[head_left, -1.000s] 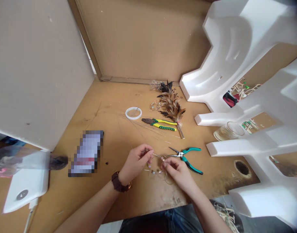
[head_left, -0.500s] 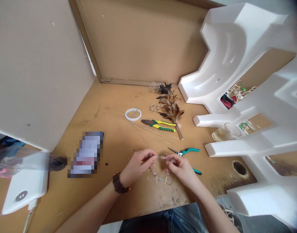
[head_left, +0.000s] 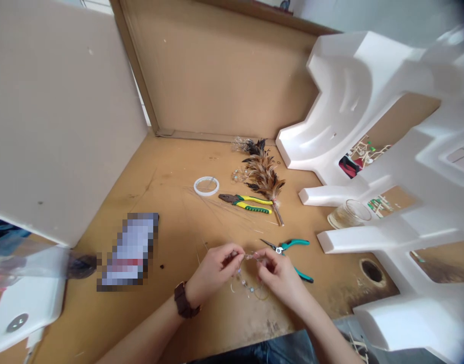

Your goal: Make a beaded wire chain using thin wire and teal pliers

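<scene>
Between my two hands is a thin beaded wire loop (head_left: 251, 289), its small pale beads hanging below my fingers. My left hand (head_left: 221, 265), with a dark watch at the wrist, pinches one side of the wire. Opposite it, my right hand (head_left: 278, 270) pinches the other side; the fingertips of both are close together. Partly behind my right hand lie teal-handled needle-nose pliers (head_left: 297, 243), spread apart on the table. Farther back rest yellow-and-green combination pliers (head_left: 250, 203), with loose thin wires around them.
A white ring of tape (head_left: 206, 186) and a bundle of brown feathers (head_left: 265, 174) lie toward the back. On the left are a blurred phone (head_left: 129, 250) and a white device (head_left: 30, 298). A glass jar (head_left: 348, 215) stands beside the white moulded frame (head_left: 345, 96) at right.
The view has shifted slightly, so the table things appear a little lower. Both hands keep their pinch on the beaded wire, with the fingers slightly repositioned.
</scene>
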The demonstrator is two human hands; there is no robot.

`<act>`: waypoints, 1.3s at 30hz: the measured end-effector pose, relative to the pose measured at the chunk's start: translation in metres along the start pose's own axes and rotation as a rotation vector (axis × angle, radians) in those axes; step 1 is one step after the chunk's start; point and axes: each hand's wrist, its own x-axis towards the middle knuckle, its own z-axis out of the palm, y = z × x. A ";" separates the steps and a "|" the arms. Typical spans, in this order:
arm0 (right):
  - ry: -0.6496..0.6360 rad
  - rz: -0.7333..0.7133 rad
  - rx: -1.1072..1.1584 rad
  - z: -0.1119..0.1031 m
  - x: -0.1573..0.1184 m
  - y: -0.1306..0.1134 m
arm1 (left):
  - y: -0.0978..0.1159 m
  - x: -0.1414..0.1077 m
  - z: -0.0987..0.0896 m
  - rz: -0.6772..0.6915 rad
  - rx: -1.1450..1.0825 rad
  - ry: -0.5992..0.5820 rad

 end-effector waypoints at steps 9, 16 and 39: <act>-0.022 -0.046 -0.100 -0.005 0.002 -0.011 | 0.006 0.000 0.002 0.090 0.246 0.004; -0.019 -0.040 -0.227 -0.003 0.001 -0.011 | 0.003 -0.001 0.003 0.143 0.449 -0.021; -0.297 0.123 0.584 -0.002 0.002 -0.005 | 0.001 0.008 -0.008 -0.341 -0.726 -0.054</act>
